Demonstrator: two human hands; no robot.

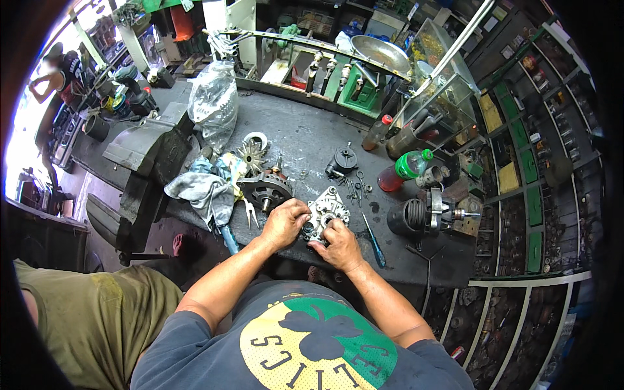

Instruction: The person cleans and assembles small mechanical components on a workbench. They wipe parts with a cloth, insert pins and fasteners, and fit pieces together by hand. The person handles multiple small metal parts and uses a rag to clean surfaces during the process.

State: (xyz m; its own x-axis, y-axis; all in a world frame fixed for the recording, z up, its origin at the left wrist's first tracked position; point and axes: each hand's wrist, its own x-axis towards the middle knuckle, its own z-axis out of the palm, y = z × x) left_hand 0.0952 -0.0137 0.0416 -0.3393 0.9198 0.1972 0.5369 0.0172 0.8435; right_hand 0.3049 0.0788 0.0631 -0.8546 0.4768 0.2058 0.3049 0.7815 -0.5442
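Note:
A silver alternator end housing (329,209) lies at the front edge of the dark workbench (296,127). My right hand (339,247) is closed on its near right side, with the thumb at the lower edge and the fingers bent over its middle. At its left side my left hand (286,224) has its fingers pinched together; whatever they hold is hidden. Just beyond that hand sits a dark alternator half with a shaft (266,188), and behind it a claw-pole rotor (252,153). Pliers (251,212) lie left of my left hand.
A screwdriver (374,240) and small bolts (356,188) lie to the right, near a dark round part (343,161). Bottles (406,170) and a motor unit (416,214) stand farther right. A bench vise (146,169), rags (208,192) and a person in green (97,318) are left.

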